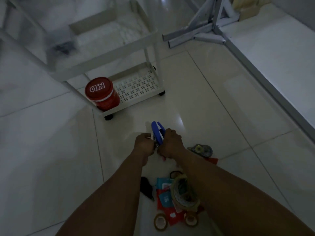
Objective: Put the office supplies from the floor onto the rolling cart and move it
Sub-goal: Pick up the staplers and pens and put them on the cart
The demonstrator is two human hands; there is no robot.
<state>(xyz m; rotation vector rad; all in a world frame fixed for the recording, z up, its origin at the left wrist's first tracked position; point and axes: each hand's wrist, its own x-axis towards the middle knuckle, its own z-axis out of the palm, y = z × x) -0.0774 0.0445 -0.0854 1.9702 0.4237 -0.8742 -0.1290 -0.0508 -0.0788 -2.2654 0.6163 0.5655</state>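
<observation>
At frame centre my left hand (144,145) and right hand (172,143) both clutch a blue stapler (157,132) above the floor, below the white cart (136,86) holding a red tub (102,93). Tape rolls (160,222), packets (164,196) and a correction-tape dispenser (202,149) lie near my forearms.

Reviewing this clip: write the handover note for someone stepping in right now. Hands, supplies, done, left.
Left hand and right hand: both gripping a blue stapler above the floor.
Rolling cart ahead: a red tub sits on its bottom shelf.
On the floor near the person: tape rolls, red and teal packets, a correction tape dispenser, a dark item.
Done: tub loaded.
Left: shelve the stapler, load the remaining supplies, roll the cart.
</observation>
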